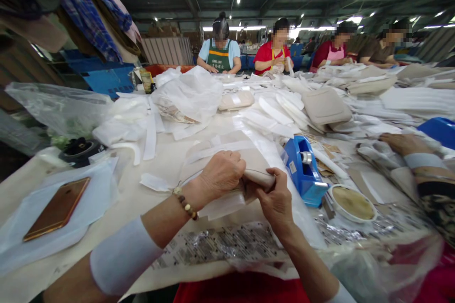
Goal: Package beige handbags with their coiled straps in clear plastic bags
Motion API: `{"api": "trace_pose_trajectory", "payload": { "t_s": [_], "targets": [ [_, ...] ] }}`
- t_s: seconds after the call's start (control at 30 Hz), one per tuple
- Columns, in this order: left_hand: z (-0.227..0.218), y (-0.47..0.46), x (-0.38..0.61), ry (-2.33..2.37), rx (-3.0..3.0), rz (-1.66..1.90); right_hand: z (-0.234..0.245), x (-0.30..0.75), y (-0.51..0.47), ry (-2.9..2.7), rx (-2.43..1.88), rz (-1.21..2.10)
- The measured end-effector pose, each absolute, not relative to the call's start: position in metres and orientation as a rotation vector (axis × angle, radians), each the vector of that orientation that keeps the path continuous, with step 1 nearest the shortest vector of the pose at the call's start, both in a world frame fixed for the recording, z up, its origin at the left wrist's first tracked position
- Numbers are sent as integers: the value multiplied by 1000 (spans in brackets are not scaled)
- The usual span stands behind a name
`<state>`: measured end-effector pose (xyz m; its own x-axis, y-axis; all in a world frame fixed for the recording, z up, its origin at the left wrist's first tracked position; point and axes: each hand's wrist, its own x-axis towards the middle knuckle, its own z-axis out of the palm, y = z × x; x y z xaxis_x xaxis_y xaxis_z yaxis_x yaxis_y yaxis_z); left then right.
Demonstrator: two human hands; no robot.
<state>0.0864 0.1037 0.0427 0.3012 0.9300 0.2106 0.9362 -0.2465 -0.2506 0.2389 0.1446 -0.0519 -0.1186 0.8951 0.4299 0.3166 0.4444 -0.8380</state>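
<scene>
A flat beige bag lies on the table in front of me, with white tissue-like sheets over its far side and under it. My left hand, a beaded bracelet at its wrist, is closed with curled fingers at the bag's near edge; the fingertips are partly hidden. My right hand pinches the right end of that edge between thumb and fingers. Along the edge the material bulges into a rounded fold. A white strip sticks out on the left.
Right of my hands stand a blue tape dispenser and a round tub. A phone lies at left. White padding and beige bags are heaped behind. A co-worker's arm reaches in from the right; several people sit across the table.
</scene>
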Motion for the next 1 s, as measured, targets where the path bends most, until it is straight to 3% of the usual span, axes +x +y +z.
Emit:
{"api": "trace_pose_trajectory", "payload": {
  "t_s": [0.2,0.43,0.57,0.8,1.0],
  "targets": [
    [48,89,78,-1686,-2145,-154,-11,228,166,-1861,-797,188],
    [55,93,87,-1840,-2032,-85,9,217,162,-1990,-688,2],
    [59,98,88,-1760,-2069,-89,17,217,158,-2005,-662,106],
    [56,90,68,-1699,-1955,-291,-4,214,138,-1803,-860,751],
    [46,82,75,-1516,-1978,-325,-14,201,134,-1789,-949,641]
  ]
}}
